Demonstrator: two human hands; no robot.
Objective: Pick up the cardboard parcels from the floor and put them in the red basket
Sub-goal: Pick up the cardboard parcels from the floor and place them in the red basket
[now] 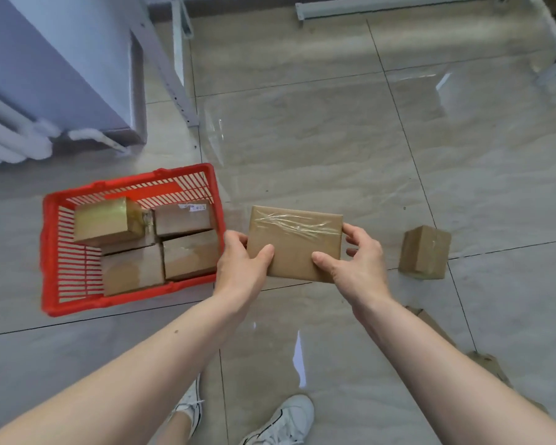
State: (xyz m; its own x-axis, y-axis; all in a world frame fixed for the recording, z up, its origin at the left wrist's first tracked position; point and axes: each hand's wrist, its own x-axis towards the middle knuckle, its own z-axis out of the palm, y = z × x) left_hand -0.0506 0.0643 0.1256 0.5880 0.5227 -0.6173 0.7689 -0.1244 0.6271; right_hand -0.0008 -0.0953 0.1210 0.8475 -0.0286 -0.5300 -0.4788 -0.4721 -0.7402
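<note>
Now left hand and right hand grip a flat parcel (taped) beside the red basket.

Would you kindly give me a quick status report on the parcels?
Both hands, left and right, grip one flat parcel beside the red basket. Small parcel on the floor. Path clear.

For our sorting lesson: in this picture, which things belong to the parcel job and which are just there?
Part of the job:
flat parcel, held by left hand and right hand
red basket
parcels in the basket
small parcel on the floor

Just there:
radiator
white frame
shoes
</note>
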